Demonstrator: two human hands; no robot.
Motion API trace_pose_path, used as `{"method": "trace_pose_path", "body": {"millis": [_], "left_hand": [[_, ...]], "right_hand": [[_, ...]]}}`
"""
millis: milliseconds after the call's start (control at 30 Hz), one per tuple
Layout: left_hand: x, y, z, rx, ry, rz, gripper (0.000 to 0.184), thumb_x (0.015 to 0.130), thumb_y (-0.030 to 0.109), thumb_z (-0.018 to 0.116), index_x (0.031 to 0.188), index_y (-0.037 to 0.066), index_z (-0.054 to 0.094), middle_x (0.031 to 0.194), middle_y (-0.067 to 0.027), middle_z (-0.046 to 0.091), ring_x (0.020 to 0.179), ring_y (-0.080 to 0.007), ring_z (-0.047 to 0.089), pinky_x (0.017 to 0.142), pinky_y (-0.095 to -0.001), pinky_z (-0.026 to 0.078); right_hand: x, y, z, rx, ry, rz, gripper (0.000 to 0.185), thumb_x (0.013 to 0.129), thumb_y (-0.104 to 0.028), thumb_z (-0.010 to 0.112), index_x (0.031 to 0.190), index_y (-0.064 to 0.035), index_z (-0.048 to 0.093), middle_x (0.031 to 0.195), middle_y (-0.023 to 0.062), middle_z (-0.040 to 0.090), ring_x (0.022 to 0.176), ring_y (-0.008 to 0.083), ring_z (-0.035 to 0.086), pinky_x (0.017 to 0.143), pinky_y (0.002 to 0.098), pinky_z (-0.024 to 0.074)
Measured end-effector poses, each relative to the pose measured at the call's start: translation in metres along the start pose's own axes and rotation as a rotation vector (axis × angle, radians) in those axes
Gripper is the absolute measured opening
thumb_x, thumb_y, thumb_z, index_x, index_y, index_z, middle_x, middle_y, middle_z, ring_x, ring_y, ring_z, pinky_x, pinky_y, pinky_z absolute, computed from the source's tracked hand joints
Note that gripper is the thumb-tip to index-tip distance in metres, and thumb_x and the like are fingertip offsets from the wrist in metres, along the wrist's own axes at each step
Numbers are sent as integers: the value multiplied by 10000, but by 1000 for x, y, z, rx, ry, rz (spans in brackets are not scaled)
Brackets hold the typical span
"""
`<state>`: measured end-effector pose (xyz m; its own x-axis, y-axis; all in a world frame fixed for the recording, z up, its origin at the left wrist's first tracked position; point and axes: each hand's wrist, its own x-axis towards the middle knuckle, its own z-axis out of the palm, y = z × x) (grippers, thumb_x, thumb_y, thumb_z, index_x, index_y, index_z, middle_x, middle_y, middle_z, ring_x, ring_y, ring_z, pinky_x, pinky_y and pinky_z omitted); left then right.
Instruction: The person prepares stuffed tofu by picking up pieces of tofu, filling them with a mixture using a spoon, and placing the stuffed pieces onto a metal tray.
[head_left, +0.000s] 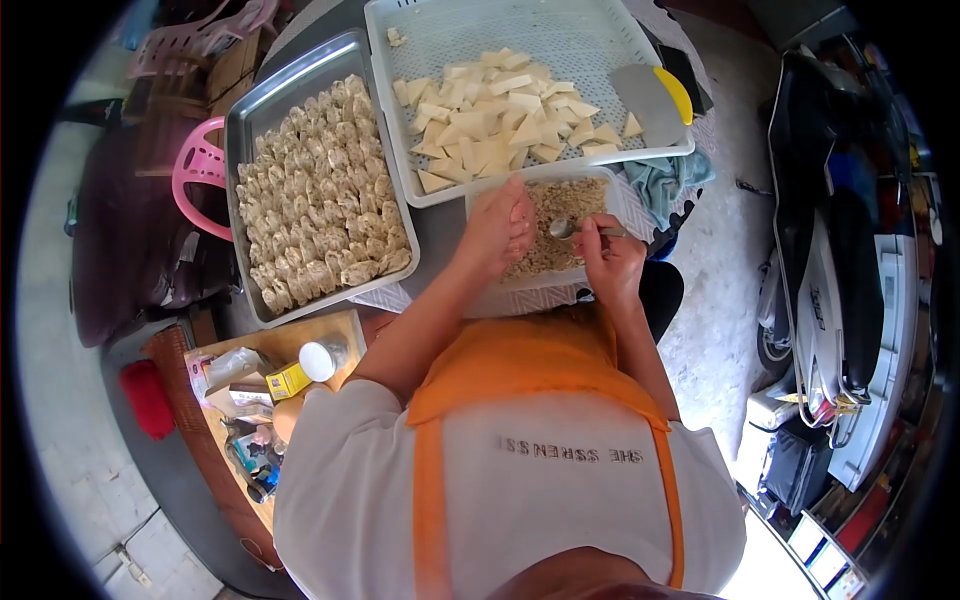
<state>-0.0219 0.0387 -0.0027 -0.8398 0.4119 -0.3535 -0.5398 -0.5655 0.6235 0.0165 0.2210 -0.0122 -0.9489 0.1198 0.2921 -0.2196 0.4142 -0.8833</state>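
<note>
My right hand (612,262) grips a metal spoon (563,229), its bowl over a plastic tub (612,190) of crumbly brown filling (575,203). Over the tub's left side, my left hand (498,228) is curled closed, and whatever its fingers hold is hidden. Just beyond the hands, a pale perforated tray (615,40) bears a heap of cream-coloured triangular pieces (500,110). A scraper (652,100) with a yellow handle lies at that tray's right end. To the left, a metal tray (400,262) holds many filled, wrinkled pieces (318,190) in close rows.
A blue-green cloth (665,185) lies right of the tub. Behind the metal tray is a pink plastic chair (187,178). A wooden stand (350,335) at lower left carries a yellow box (288,381) and a white-lidded jar (318,362). A scooter (815,300) stands at right.
</note>
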Motion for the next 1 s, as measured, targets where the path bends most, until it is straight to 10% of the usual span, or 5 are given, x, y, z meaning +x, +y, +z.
{"method": "trace_pose_path", "body": {"millis": [267, 567, 667, 767, 1000], "left_hand": [[-3, 6, 27, 46, 3, 51, 375, 972, 256, 499, 1264, 22, 484, 984, -67, 549, 828, -142, 561, 689, -239, 479], [10, 6, -12, -271, -251, -165, 371, 996, 400, 420, 738, 136, 457, 633, 22, 405, 473, -77, 347, 383, -200, 253], [2, 11, 6, -120, 42, -158, 422, 1001, 383, 412, 653, 157, 334, 555, 45, 300, 402, -69, 239, 342, -206, 153], [10, -3, -19, -236, -195, -104, 342, 994, 368, 425, 769, 118, 490, 650, -19, 452, 486, -114, 405, 396, -248, 316], [2, 3, 13, 10, -1, 36, 379, 990, 311, 453, 1190, 1, 540, 936, -52, 583, 818, -144, 568, 696, -237, 483]], "right_hand": [[1, 1, 1, -21, -3, -29, 98, 872, -49, 631, 811, 27, 642, 636, 80, 656, 535, 117, 645, 491, 228, 498], [1, -2, 1, -24, -11, -24, 87, 877, -39, 625, 826, 29, 642, 635, 78, 655, 535, 111, 642, 488, 225, 499], [1, 0, 2, -16, -11, -28, 82, 876, -32, 625, 826, 30, 642, 638, 78, 655, 534, 112, 641, 486, 226, 500], [0, 1, 2, -19, -13, -34, 77, 874, -28, 626, 825, 30, 641, 638, 78, 654, 535, 115, 642, 486, 227, 501], [1, -2, 2, -36, -10, -44, 78, 871, -33, 628, 826, 29, 643, 634, 82, 654, 531, 124, 645, 487, 232, 501]]}}
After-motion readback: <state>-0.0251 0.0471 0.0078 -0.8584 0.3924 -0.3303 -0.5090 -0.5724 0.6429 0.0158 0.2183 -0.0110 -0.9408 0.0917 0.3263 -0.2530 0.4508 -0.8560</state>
